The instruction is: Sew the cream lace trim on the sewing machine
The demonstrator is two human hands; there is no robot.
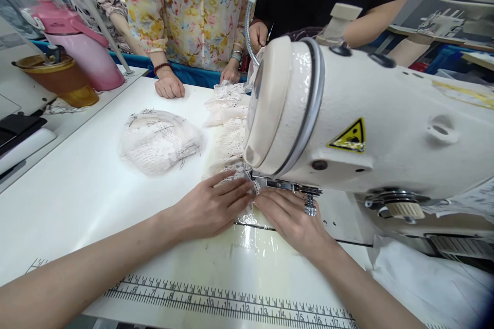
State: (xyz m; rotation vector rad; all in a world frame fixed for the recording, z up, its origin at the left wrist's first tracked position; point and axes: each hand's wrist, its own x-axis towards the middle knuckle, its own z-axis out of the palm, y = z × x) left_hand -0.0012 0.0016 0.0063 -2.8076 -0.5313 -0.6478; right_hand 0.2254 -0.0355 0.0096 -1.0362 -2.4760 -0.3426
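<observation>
My left hand (210,205) lies flat with fingers stretched out on a piece of white lace fabric (231,146), pressing it to the table just left of the presser foot (266,182). My right hand (291,218) rests flat beside it under the head of the cream sewing machine (366,118), fingertips touching the lace at the needle. The lace runs away behind the machine head toward the far edge of the table.
A loose bundle of lace pieces (160,139) lies on the white table (77,190). Other people stand at the far edge, one with a fist (169,85) on the table. A pink jug (83,41) and amber cup (62,77) stand left. A ruler scale (231,303) runs along the near edge.
</observation>
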